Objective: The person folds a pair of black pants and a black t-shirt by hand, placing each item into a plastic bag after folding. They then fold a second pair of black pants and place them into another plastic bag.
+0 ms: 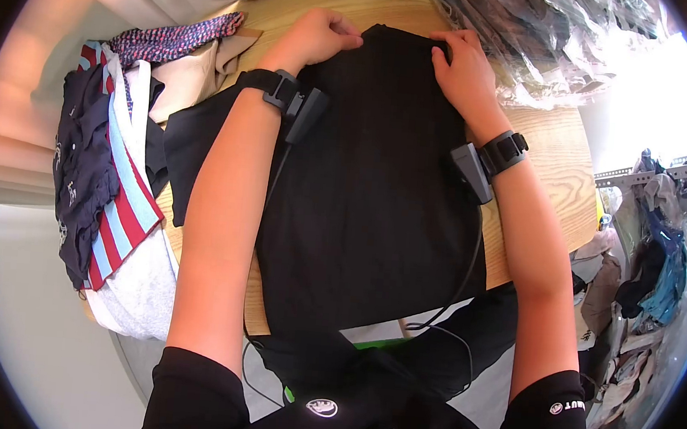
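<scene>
A black garment [379,177] lies spread over the wooden table, its far edge pointing away from me and its near edge by my lap. It looks like a shirt, with a sleeve-like part [198,143] sticking out to the left under my left forearm. My left hand [321,38] pinches the garment's far left corner between thumb and fingers. At the far right corner, my right hand [464,69] grips the edge, thumb and fingers bent together there. The cloth between both hands lies mostly flat. Each wrist wears a black strap with a small grey device.
On the left, a pile of clothes [129,222] hangs over the table [556,175] edge. Plastic-wrapped garments [551,41] lie at the far right. Bagged clothes [654,271] hang from a metal rack on the right. Thin cables [478,249] run from the wrist devices towards my lap.
</scene>
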`<action>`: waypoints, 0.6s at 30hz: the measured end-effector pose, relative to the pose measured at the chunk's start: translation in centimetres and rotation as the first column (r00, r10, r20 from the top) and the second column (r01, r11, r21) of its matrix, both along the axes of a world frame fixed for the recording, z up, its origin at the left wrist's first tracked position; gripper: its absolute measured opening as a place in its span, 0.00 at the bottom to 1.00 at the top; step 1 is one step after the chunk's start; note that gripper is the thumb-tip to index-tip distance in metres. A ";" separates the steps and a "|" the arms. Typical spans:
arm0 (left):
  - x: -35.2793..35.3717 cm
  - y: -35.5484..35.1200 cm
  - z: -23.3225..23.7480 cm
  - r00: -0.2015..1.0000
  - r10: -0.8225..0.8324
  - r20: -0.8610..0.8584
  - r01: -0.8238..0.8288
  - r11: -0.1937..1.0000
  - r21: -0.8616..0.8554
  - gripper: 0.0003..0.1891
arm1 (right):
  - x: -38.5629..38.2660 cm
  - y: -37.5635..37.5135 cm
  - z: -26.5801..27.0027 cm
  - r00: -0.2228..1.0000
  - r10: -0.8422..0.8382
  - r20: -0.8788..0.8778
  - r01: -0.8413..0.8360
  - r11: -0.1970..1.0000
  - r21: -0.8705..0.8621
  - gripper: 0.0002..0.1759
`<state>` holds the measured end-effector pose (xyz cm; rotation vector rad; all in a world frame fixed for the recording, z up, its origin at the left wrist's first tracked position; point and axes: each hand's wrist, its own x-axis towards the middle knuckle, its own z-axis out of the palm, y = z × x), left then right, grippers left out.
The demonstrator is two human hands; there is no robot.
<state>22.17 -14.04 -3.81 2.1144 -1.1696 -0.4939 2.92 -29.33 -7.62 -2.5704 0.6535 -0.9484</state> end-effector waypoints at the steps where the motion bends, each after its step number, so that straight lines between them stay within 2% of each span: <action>1: 0.0 -0.1 -0.1 1.000 0.010 0.021 -0.010 1.000 -0.009 0.12 | 0.0 0.0 0.0 1.000 -0.013 -0.015 0.013 1.000 -0.004 0.12; 3: 0.1 -0.4 -0.3 0.999 0.020 0.040 -0.019 1.000 -0.016 0.12 | 0.1 -0.1 0.0 1.000 -0.017 -0.012 0.017 1.000 -0.005 0.12; 5: 0.3 -0.5 -0.8 0.997 0.021 0.076 -0.013 0.995 -0.100 0.10 | 0.1 -0.2 -0.1 1.000 -0.021 -0.010 0.021 1.000 -0.004 0.11; 8: -0.5 -0.3 -0.2 0.998 0.022 0.061 -0.015 0.994 -0.107 0.08 | 0.1 -0.3 0.0 1.000 -0.018 0.012 0.018 1.000 0.024 0.10; 10: 0.0 -0.5 -0.9 0.999 0.003 0.049 0.003 0.993 -0.119 0.08 | 0.1 -0.1 0.2 0.997 -0.004 0.075 -0.009 0.985 0.170 0.10; 12: 0.3 -0.6 -1.2 0.999 -0.015 0.039 0.020 0.991 -0.133 0.08 | 0.1 -0.2 0.4 0.992 0.021 0.124 -0.036 0.992 0.122 0.11; 14: 0.4 -0.6 -1.3 0.999 -0.018 -0.043 0.010 0.984 -0.177 0.08 | -0.2 -0.1 0.9 0.985 0.045 0.168 -0.059 0.995 0.077 0.13; 16: 0.8 -0.6 -1.8 1.000 -0.016 -0.017 0.013 0.983 -0.182 0.08 | -0.9 2.1 3.3 0.901 0.420 0.106 -0.427 0.903 0.050 0.18; 17: 1.0 -0.6 -2.0 1.000 -0.015 0.014 0.018 0.981 -0.191 0.09 | -1.2 3.5 3.3 0.898 0.427 0.105 -0.434 0.900 0.052 0.18; 18: 1.5 -0.6 -2.2 1.000 -0.010 0.013 0.012 0.982 -0.190 0.09 | -1.6 5.1 3.3 0.861 0.509 -0.019 -0.509 0.861 0.003 0.22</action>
